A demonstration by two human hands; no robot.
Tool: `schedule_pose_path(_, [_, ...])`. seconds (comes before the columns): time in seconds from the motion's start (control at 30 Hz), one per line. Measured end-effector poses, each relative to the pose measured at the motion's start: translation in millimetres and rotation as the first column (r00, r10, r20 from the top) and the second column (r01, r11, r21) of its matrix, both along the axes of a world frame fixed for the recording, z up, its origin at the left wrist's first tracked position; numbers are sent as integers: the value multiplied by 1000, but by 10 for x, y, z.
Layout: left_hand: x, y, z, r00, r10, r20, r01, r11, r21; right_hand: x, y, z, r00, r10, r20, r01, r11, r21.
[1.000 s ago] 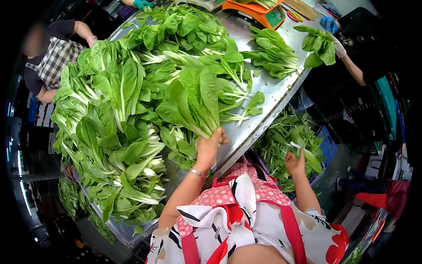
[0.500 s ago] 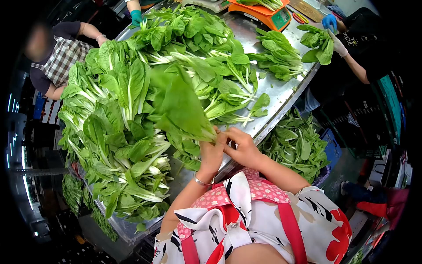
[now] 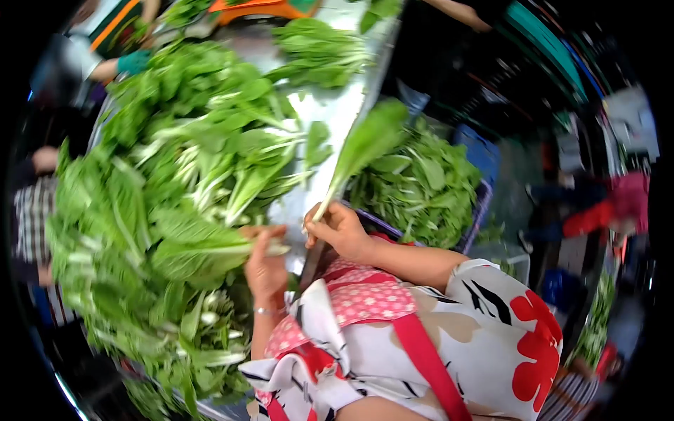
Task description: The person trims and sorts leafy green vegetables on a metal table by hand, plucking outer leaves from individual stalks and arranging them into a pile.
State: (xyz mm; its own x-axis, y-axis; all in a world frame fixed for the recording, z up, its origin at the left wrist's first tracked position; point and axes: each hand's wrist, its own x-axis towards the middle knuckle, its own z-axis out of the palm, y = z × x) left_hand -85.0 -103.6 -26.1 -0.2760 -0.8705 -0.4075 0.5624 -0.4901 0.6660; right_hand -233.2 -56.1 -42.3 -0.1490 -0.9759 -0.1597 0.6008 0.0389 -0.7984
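A leafy green plant (image 3: 200,251) lies across the heap, its pale stem end gripped by my left hand (image 3: 267,270). Just to the right, my right hand (image 3: 338,230) pinches the white stalk of a single large leaf (image 3: 372,137), which points up and away over the table's edge. Around and beyond my left hand spreads a large heap of leafy greens (image 3: 105,245) with white stems. Below the single leaf, to the right of the table, stands a crate (image 3: 481,210) filled with loose leaves (image 3: 428,175).
A separate bunch of greens (image 3: 319,52) lies on the metal table (image 3: 284,27) near an orange scale (image 3: 263,10). A co-worker's green glove (image 3: 133,62) is at the upper left, a checkered apron (image 3: 34,217) at the far left. Another person's forearm (image 3: 460,12) shows at the top right.
The view has swung right. My hands have moved apart, a single leaf now in my right hand, while the plant in my left hand has lowered toward the heap.
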Motion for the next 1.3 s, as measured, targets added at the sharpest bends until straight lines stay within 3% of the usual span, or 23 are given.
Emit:
schedule_pose_path(0.07, [-10, -28, 106, 999, 46, -17, -48, 984, -170, -243, 135, -176, 980, -195, -48, 197, 980, 40])
schedule_pose_path(0.17, [118, -67, 69, 1000, 0, 6, 1, 970, -243, -693, 441, -548, 926, -321, -199, 364, 898, 246])
schedule_pose_path(0.2, [133, -64, 85, 999, 4, 33, 4, 972, -234, -863, 560, -771, 911, -332, -246, 398, 864, 309])
schedule_pose_path(0.27, [126, -57, 86, 999, -11, 49, 22, 974, -224, -1307, 750, -1189, 927, -93, -365, 329, 670, 665])
schedule_pose_path(0.33, [93, -69, 76, 995, -51, 82, 69, 969, -237, -1705, 918, -1511, 681, 561, -471, 251, 425, 869])
schedule_pose_path(0.37, [67, -59, 94, 994, -36, 106, 59, 974, -218, -1735, 916, -1615, 680, 565, -467, 243, 428, 871])
schedule_pose_path(0.43, [6, -25, 129, 987, 11, 159, 23, 977, -213, -1745, 865, -1675, 110, 403, -909, 527, 751, 397])
schedule_pose_path(0.47, [-6, -21, 132, 978, 47, 201, -3, 977, -213, -1772, 780, -1728, 116, 406, -907, 520, 753, 403])
schedule_pose_path(0.53, [8, -13, 129, 974, 62, 219, -21, 982, -187, -1847, 419, -1559, -146, 430, -891, 426, 840, 335])
schedule_pose_path(0.57, [10, -19, 143, 974, 44, 224, -1, 981, -192, -1904, 325, -1553, -143, 425, -894, 408, 848, 338])
schedule_pose_path(0.63, [65, -19, 151, 958, 73, 277, -16, 979, -205, -1987, 39, -1631, -418, 522, -744, 366, 846, 389])
schedule_pose_path(0.67, [49, 16, 251, 946, 66, 317, 7, 974, -225, -2157, 52, -1670, -363, 700, -615, 374, 714, 592])
schedule_pose_path(0.7, [53, 9, 316, 942, 106, 318, -24, 967, -252, -2252, 105, -1930, -190, 796, -575, 352, 602, 717])
schedule_pose_path(0.73, [60, -5, 366, 940, 138, 312, -47, 958, -282, -2436, 257, -2110, -12, 917, -399, 279, 386, 879])
schedule_pose_path(0.8, [155, -9, 466, 919, 229, 320, -119, 937, -328, -2555, 518, -2322, 81, 901, -427, 260, 395, 881])
schedule_pose_path(0.9, [369, 66, 554, 908, 325, 265, -213, 902, -375, -2472, 432, -1505, 87, 856, -509, 362, 449, 817])
schedule_pose_path(0.97, [459, 116, 527, 898, 371, 237, -288, 902, -321, -2438, 296, -1046, 99, 274, -957, 556, 782, 281])
schedule_pose_path(1.0, [503, 152, 481, 891, 395, 223, -312, 891, -329, -2287, 108, -691, 44, 83, -996, 506, 857, 94])
schedule_pose_path(1.07, [526, 194, 355, 887, 423, 185, -380, 896, -230, -1829, -345, -51, 60, -217, -974, 322, 928, -187])
schedule_pose_path(1.13, [431, 196, 328, 886, 438, 151, -403, 889, -217, -1341, -692, 199, 67, -207, -976, 34, 978, -205])
schedule_pose_path(1.17, [396, 198, 337, 884, 443, 150, -406, 886, -225, -1042, -858, 274, 184, -104, -977, -165, 977, -135])
schedule_pose_path(1.2, [367, 207, 344, 881, 450, 150, -410, 881, -236, -753, -1012, 316, 112, -173, -978, -416, 886, -205])
schedule_pose_path(1.3, [343, 248, 426, 872, 470, 134, -422, 863, -278, 19, -1366, 414, -48, -186, -981, -724, 683, -94])
